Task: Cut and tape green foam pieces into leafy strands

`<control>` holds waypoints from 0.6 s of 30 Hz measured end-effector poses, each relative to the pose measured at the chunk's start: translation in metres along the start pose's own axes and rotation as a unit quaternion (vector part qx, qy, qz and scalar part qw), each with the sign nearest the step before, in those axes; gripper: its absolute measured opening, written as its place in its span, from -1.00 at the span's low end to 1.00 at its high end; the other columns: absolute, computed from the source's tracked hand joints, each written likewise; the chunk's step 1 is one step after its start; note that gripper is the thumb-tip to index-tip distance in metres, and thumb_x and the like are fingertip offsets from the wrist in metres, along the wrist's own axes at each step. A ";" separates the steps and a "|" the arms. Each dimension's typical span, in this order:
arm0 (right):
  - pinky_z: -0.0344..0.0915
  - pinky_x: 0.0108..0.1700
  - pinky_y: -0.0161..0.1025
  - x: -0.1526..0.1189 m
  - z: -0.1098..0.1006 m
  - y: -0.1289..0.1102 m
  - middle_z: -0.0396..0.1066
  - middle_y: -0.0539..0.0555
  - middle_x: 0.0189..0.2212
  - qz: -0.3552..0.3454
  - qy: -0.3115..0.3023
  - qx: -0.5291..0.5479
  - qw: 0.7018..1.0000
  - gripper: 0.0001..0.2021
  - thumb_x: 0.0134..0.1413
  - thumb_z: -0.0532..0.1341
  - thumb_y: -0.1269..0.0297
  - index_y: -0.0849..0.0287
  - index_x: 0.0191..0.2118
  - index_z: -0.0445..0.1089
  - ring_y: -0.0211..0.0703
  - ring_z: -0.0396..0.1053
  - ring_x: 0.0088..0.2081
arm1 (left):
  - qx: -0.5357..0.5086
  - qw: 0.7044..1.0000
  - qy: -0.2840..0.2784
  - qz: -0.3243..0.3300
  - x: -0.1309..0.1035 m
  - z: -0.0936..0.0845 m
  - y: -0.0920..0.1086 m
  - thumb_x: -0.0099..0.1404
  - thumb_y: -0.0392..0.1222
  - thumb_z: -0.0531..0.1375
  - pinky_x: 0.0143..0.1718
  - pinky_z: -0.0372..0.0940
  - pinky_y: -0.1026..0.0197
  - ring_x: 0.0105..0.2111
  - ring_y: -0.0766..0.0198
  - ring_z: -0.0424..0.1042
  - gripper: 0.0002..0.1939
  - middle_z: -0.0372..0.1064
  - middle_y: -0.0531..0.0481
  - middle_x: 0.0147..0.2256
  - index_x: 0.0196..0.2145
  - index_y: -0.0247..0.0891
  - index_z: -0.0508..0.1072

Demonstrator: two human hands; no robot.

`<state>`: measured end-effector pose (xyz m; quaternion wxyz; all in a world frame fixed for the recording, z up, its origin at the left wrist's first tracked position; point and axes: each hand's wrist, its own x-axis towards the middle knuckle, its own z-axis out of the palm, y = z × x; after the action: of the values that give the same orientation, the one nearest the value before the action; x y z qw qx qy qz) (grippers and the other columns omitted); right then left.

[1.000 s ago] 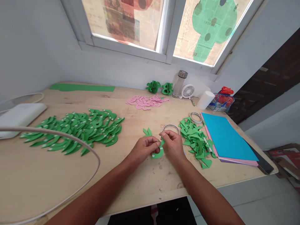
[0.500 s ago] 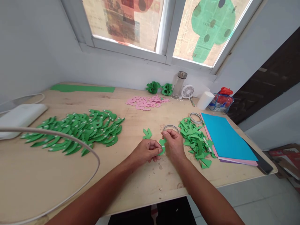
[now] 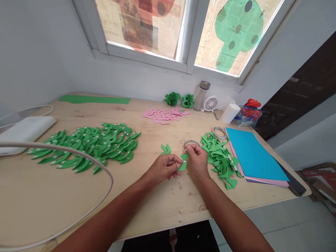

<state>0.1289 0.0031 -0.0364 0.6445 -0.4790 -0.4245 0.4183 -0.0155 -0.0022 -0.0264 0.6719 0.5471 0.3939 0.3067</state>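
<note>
My left hand (image 3: pixel 169 166) pinches a small curved green paper cutout (image 3: pixel 182 166) by its left side, and a white patch shows on the cutout's face. Close by on the right, my right hand (image 3: pixel 197 160) has its thumb and forefinger pressed together just above the cutout's upper edge. Whatever lies between those fingertips is too small to make out. Partly hidden behind the right hand lies a roll of tape (image 3: pixel 191 142). Beyond my left hand rests another green cutout (image 3: pixel 165 149), flat on the wooden table (image 3: pixel 147 206).
Green cutouts with white patches (image 3: pixel 91 145) pile up at left, behind a cable (image 3: pixel 111 178). Green scraps (image 3: pixel 220 157), a second tape roll (image 3: pixel 219 133) and blue sheets (image 3: pixel 254 154) lie right. Pink cutouts (image 3: pixel 162 114), a bottle (image 3: pixel 201 95) and a small fan (image 3: pixel 210 103) stand farther back.
The right hand has shifted slightly right, and more of the green cutout shows between the hands. The left hand keeps its pinch. The whole view has moved a little.
</note>
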 end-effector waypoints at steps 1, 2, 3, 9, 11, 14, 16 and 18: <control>0.15 -0.37 -0.30 0.000 0.000 0.000 0.31 -0.05 -0.56 0.001 0.001 0.000 1.000 -0.80 -0.07 0.28 0.17 0.18 -0.54 0.37 -0.27 0.21 -0.48 | -0.004 1.000 0.000 0.002 0.000 0.000 -0.001 0.04 -0.09 0.24 -0.66 0.11 0.38 -0.64 0.37 0.35 -0.76 0.41 0.03 -0.62 -0.37 -0.31 0.40; 0.14 -0.38 -0.31 0.000 0.000 0.000 0.31 -0.05 -0.57 0.002 0.001 0.001 1.000 -0.79 -0.07 0.28 0.16 0.18 -0.54 0.37 -0.28 0.20 -0.49 | -0.008 1.000 -0.001 0.005 0.001 0.000 -0.001 0.04 -0.08 0.24 -0.66 0.11 0.38 -0.64 0.37 0.35 -0.74 0.41 0.03 -0.62 -0.36 -0.30 0.40; 0.14 -0.39 -0.31 0.000 0.000 0.000 0.30 -0.05 -0.57 0.003 0.002 0.001 1.000 -0.78 -0.07 0.29 0.16 0.18 -0.54 0.36 -0.28 0.19 -0.49 | -0.010 1.000 -0.002 0.007 0.001 0.000 -0.001 0.04 -0.07 0.25 -0.66 0.11 0.38 -0.64 0.36 0.36 -0.73 0.41 0.03 -0.61 -0.35 -0.30 0.39; 0.12 -0.40 -0.31 0.000 0.001 -0.003 0.27 -0.06 -0.59 0.000 0.010 0.003 1.000 -0.78 -0.09 0.29 0.17 0.17 -0.57 0.35 -0.28 0.17 -0.50 | -0.008 1.000 0.010 0.009 0.000 0.000 0.001 0.03 -0.04 0.26 -0.65 0.11 0.37 -0.63 0.35 0.36 -0.71 0.40 0.04 -0.62 -0.35 -0.30 0.40; 0.12 -0.40 -0.31 0.000 0.001 -0.005 0.28 -0.06 -0.59 0.000 0.016 0.005 1.000 -0.78 -0.09 0.29 0.17 0.17 -0.57 0.35 -0.28 0.17 -0.49 | -0.005 1.000 0.010 0.009 0.000 0.000 0.002 0.04 -0.03 0.25 -0.65 0.11 0.37 -0.63 0.34 0.37 -0.71 0.40 0.03 -0.62 -0.36 -0.30 0.40; 0.13 -0.39 -0.30 0.000 0.001 -0.006 0.28 -0.06 -0.59 -0.003 0.015 0.005 1.000 -0.79 -0.09 0.29 0.17 0.17 -0.56 0.35 -0.27 0.17 -0.49 | -0.004 1.000 0.011 0.014 0.001 0.000 0.001 0.04 0.00 0.25 -0.66 0.11 0.37 -0.63 0.34 0.37 -0.69 0.40 0.03 -0.62 -0.35 -0.30 0.41; 0.13 -0.39 -0.30 0.000 0.001 -0.007 0.28 -0.06 -0.59 -0.007 0.014 -0.002 1.000 -0.79 -0.09 0.28 0.17 0.17 -0.56 0.36 -0.27 0.18 -0.49 | -0.003 1.000 0.011 0.016 0.002 0.000 0.001 0.05 0.00 0.25 -0.66 0.11 0.37 -0.64 0.35 0.36 -0.69 0.40 0.02 -0.61 -0.36 -0.31 0.41; 0.14 -0.38 -0.30 0.001 0.000 -0.007 0.28 -0.05 -0.59 -0.011 0.014 -0.008 1.000 -0.79 -0.09 0.28 0.17 0.18 -0.56 0.36 -0.27 0.19 -0.48 | -0.003 1.000 0.013 0.017 0.002 -0.001 0.000 0.05 0.00 0.25 -0.66 0.11 0.37 -0.64 0.36 0.35 -0.69 0.41 0.02 -0.60 -0.36 -0.31 0.41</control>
<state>0.1296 0.0028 -0.0297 0.6510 -0.4856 -0.4240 0.4007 -0.0149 -0.0001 -0.0264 0.6630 0.5477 0.3924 0.3263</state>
